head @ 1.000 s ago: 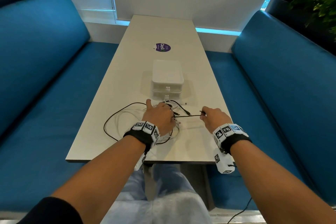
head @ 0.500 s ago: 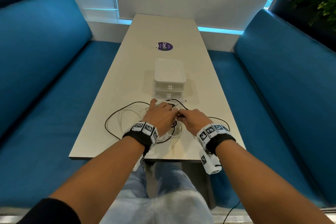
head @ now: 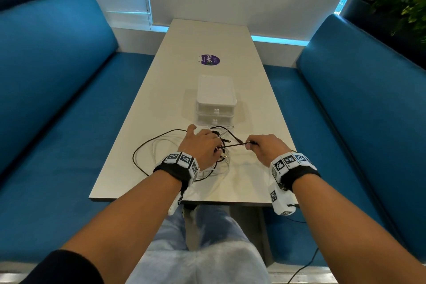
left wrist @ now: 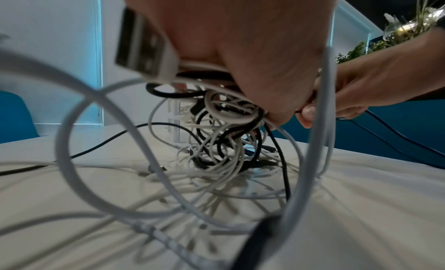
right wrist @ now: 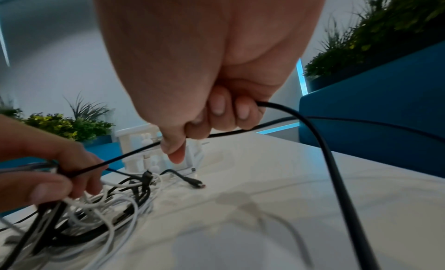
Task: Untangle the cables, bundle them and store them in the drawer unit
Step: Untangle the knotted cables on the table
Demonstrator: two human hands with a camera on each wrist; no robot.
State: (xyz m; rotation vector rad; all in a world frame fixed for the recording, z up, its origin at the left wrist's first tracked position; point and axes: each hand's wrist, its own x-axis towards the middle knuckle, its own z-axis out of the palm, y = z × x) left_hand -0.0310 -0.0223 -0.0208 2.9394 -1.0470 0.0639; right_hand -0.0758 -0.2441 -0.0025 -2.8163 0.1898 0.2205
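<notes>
— Black cable first: where do we have it?
— Stretched taut between our 2 hands. Our right hand pinches it with thumb and curled fingers, and from that grip it loops down behind the hand over the table.
— And the other end of the stretch?
— It runs into our left hand, whose fingers are curled round a tangle of black and white cables. A white USB plug sticks out just beside that grip.
— Where does the tangle sit?
— Under and around the left hand, its loops spilling onto the table on the outer side.
— And the drawer unit?
— Just beyond both hands, white, its 2 drawers closed. Blue benches flank us.
</notes>
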